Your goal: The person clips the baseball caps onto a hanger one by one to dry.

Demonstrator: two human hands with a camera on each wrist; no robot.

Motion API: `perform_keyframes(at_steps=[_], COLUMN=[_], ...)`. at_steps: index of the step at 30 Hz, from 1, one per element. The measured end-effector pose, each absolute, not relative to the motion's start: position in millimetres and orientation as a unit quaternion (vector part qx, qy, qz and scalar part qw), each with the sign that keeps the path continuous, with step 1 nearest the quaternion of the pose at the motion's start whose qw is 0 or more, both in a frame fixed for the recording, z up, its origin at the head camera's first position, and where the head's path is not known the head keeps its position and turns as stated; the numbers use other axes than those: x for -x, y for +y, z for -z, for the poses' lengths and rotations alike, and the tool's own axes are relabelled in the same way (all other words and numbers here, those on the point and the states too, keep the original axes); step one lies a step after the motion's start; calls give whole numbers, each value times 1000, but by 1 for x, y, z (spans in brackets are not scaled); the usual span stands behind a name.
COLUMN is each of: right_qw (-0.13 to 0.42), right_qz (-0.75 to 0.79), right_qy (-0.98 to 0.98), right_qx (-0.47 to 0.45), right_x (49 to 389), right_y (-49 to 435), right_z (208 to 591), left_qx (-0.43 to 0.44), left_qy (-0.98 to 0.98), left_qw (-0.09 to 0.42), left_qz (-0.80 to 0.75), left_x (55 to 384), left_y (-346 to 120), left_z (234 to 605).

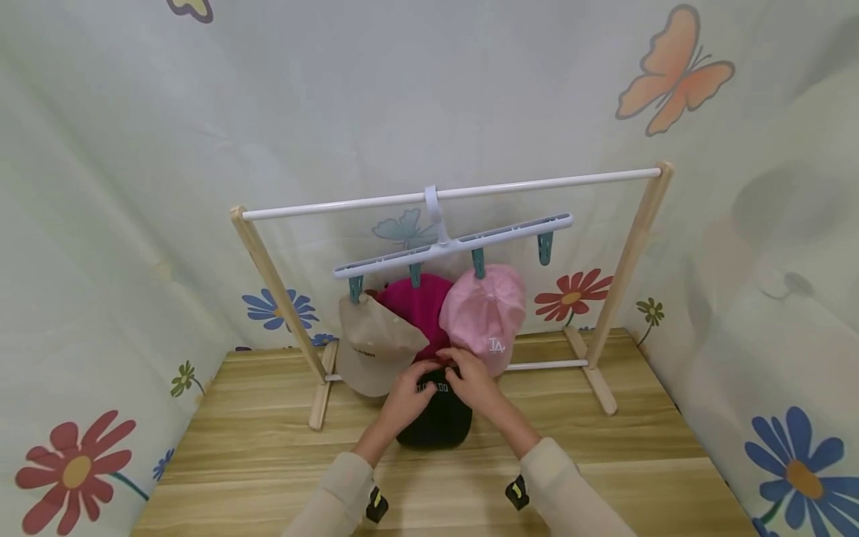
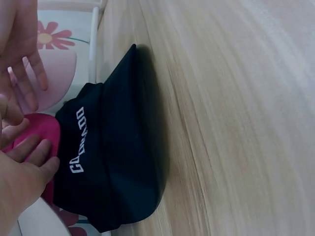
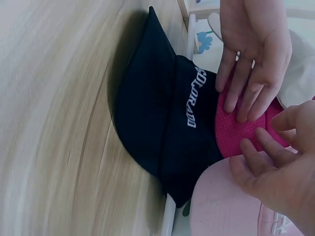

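Both bare hands reach over a black cap (image 1: 435, 425) with white COLORADO lettering, which sits on the table in front of the hanging caps. The left hand (image 1: 406, 393) has its fingers extended across the brim of a magenta cap (image 3: 234, 128). Opposite it, the right hand (image 1: 475, 382) has loosely bent fingers at the same brim, beside a pink cap (image 1: 486, 306). Neither hand grips a cap. Teal clips on a pale blue hanger (image 1: 396, 262) hold the beige cap (image 1: 376, 343), the magenta cap and the pink cap.
The hanger hooks over the white rail (image 1: 550, 183) of a rack with wooden legs (image 1: 631, 253). At its right end hangs a teal clip (image 1: 545, 248) with no cap. The rack stands at the back of the wood-grain table (image 1: 255, 462), before a flower-and-butterfly backdrop (image 1: 322, 97).
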State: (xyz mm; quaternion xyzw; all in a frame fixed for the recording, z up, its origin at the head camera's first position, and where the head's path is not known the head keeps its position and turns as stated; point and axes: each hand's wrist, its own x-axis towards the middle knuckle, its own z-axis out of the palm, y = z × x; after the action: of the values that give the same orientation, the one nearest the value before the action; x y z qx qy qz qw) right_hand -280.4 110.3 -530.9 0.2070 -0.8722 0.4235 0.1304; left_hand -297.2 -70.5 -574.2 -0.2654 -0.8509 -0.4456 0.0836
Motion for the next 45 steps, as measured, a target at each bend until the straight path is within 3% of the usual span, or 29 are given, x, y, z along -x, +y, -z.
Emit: perform_keyframes(at_steps=[13, 21, 31, 45], right_qw=[118, 125, 87, 80], right_qz=[-414, -390, -371, -369], right_qy=[-885, -893, -908, -900], right_qx=[-178, -186, -172, -220], right_x=[299, 311, 324, 346], right_y=[128, 133, 131, 134], right_z=[539, 542, 540, 556], left_qx=[238, 224, 206, 87], left_qy=[-850, -857, -870, -932], left_qw=[122, 115, 123, 108], left_qz=[455, 450, 431, 336], left_x=[303, 305, 310, 292], left_y=[-81, -82, -78, -72], left_z=[574, 569, 573, 563])
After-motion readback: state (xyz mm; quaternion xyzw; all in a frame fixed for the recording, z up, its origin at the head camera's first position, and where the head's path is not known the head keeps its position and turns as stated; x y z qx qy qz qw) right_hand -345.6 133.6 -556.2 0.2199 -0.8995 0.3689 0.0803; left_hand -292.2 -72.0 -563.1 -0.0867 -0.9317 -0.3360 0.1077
